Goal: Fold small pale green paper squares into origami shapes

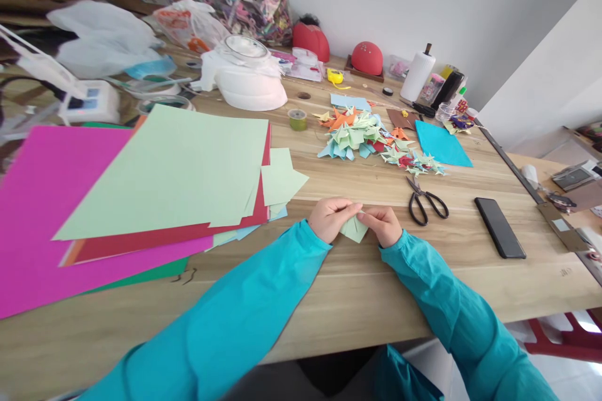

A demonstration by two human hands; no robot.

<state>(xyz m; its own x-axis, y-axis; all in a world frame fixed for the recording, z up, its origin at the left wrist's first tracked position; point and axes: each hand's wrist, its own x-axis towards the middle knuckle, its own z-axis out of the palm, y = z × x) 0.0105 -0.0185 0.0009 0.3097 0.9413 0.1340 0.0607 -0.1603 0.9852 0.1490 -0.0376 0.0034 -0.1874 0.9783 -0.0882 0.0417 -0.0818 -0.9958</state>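
Note:
A small folded piece of light green paper [354, 229] sits on the wooden table [357, 301] between both my hands. My left hand [330, 217] pinches its left side with the fingers curled. From the right, my right hand [384, 224] pinches the same piece, fingers closed on its top corner. Both arms wear teal sleeves. Black scissors [426, 200] lie just right of my right hand. A stack of large coloured sheets [141, 194], light green on top over red and magenta, lies to the left.
A pile of folded paper shapes [371, 141] lies behind my hands, with a blue sheet [442, 144] beside it. A black phone [499, 227] rests at the right. A white bowl-like object [247, 78], green tape roll [297, 119], red domes and bags crowd the back.

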